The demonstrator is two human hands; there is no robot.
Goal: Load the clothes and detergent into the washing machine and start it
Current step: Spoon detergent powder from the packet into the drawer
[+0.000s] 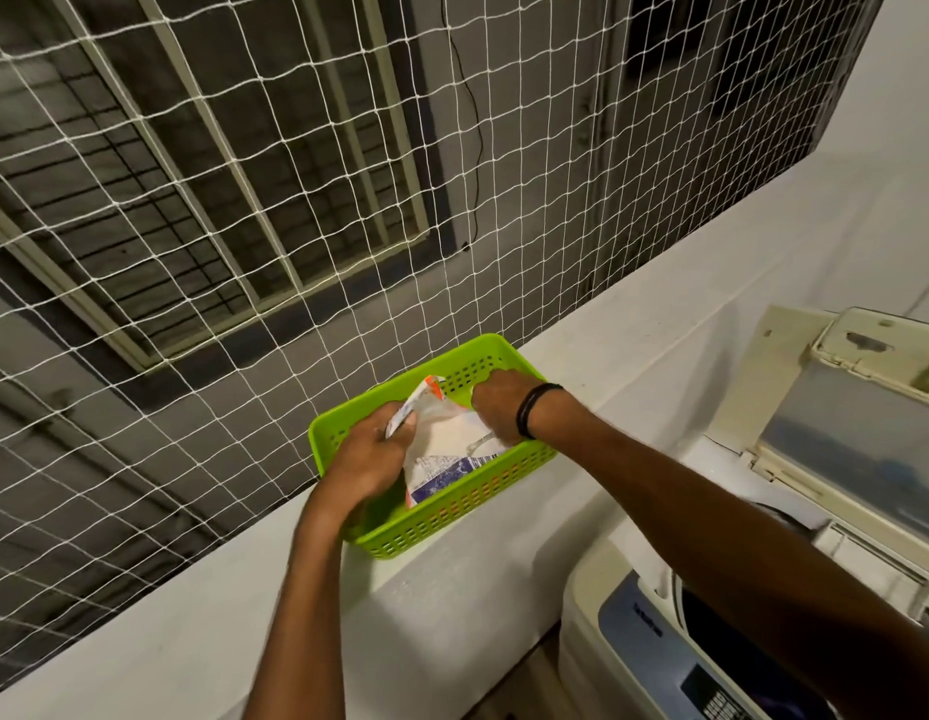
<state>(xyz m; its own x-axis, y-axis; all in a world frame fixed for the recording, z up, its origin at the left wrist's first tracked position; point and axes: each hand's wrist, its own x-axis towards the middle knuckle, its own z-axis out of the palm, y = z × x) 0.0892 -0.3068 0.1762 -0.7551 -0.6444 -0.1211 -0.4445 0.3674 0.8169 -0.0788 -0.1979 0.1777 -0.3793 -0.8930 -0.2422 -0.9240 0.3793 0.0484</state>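
A green perforated plastic basket point(496, 493) sits on a white ledge. Inside it lies a white, blue and orange detergent packet point(441, 454). My left hand point(371, 454) grips the packet's left top edge. My right hand point(496, 405), with a black band on the wrist, reaches into the basket and holds the packet's right side; a thin metal piece shows just below it. The top-loading washing machine point(660, 641) stands at the lower right with its lid point(841, 423) raised; the drum opening looks dark and its contents cannot be made out.
A white rope net point(348, 200) stretches above the ledge point(192, 631), with a dark window grille behind it. The machine's control panel point(712, 698) faces me at the bottom right. A white wall rises at the right.
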